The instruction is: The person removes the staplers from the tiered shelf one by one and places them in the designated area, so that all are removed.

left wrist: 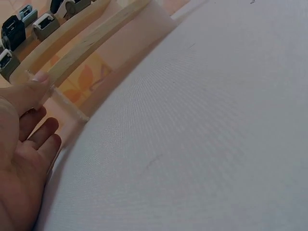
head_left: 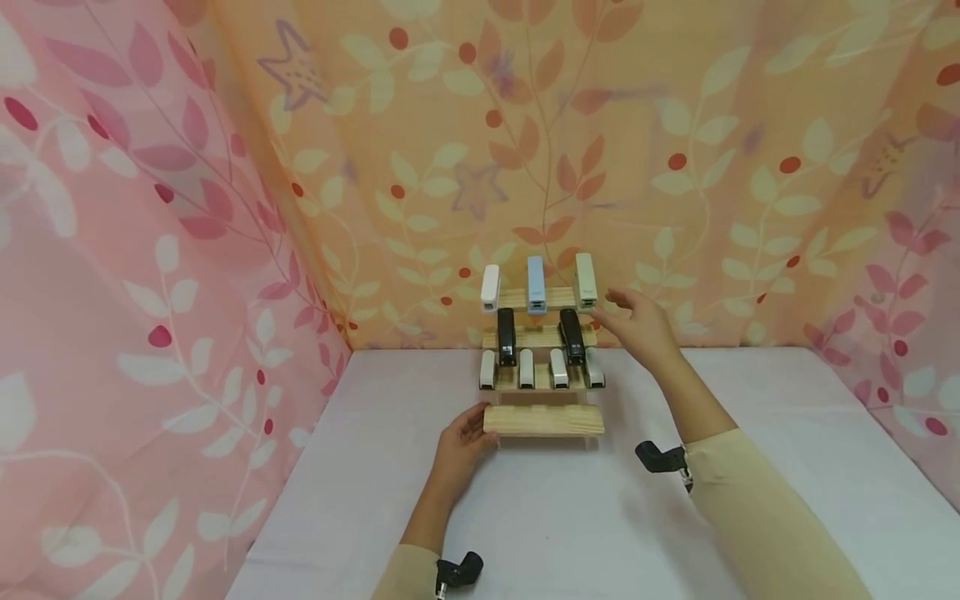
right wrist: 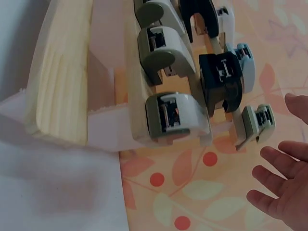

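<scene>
A stepped wooden rack [head_left: 543, 421] with clear side supports holds staplers on its upper three steps; its lowest step is bare. My left hand [head_left: 463, 446] grips the left end of that step, thumb against the support [left wrist: 67, 103] and other fingers curled beside it. Along the top stand a white stapler [head_left: 491, 287], a blue stapler [head_left: 536, 283] and a green stapler [head_left: 586, 282]. Below them sit two black staplers [head_left: 507, 337], then several small pale staplers [head_left: 527, 368]. Just right of the green stapler, my right hand [head_left: 645, 329] is open, fingers spread, holding nothing.
The rack stands on a white-covered table [head_left: 375, 492], towards its back edge. Behind hangs an orange leaf-patterned curtain [head_left: 420, 167], with a pink curtain [head_left: 112, 275] along the left. Black camera mounts [head_left: 660, 457] stick out at both wrists.
</scene>
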Demonstrator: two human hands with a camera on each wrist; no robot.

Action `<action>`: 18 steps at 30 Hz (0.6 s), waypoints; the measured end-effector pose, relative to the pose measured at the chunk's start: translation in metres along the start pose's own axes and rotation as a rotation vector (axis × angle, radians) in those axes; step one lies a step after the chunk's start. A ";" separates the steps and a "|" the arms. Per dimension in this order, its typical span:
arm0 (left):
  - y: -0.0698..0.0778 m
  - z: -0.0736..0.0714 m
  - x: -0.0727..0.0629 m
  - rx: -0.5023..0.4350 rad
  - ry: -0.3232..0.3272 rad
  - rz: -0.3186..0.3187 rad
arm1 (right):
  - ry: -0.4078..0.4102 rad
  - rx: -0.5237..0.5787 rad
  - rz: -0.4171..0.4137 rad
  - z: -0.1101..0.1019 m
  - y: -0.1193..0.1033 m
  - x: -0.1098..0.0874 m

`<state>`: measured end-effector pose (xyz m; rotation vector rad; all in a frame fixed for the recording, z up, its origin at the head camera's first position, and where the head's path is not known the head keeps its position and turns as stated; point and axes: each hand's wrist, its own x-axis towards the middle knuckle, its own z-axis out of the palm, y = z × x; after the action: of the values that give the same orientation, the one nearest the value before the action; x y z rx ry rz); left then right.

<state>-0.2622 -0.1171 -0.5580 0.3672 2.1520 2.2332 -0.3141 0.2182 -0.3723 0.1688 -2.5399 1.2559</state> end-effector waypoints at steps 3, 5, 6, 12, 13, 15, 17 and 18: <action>-0.002 0.000 -0.001 0.000 0.000 0.007 | 0.005 -0.005 0.022 0.005 -0.003 0.004; -0.003 0.000 0.000 0.010 0.007 0.002 | 0.003 -0.008 0.035 0.008 -0.006 0.007; -0.003 0.000 -0.001 0.016 0.010 -0.001 | 0.001 -0.009 0.042 0.009 -0.007 0.008; -0.005 -0.001 0.000 0.023 0.005 0.007 | -0.006 -0.039 0.076 0.014 -0.013 0.015; -0.005 -0.001 0.000 0.020 0.002 0.010 | -0.008 -0.038 0.086 0.014 -0.014 0.017; -0.005 -0.001 0.000 0.016 -0.001 0.013 | -0.011 -0.033 0.102 0.015 -0.016 0.019; -0.005 -0.001 -0.001 0.011 -0.002 0.017 | -0.010 -0.031 0.114 0.016 -0.016 0.021; -0.005 -0.001 -0.001 0.006 -0.003 0.015 | -0.009 -0.031 0.115 0.017 -0.016 0.022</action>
<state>-0.2622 -0.1182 -0.5626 0.3876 2.1629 2.2330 -0.3350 0.1955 -0.3628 0.0213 -2.6085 1.2585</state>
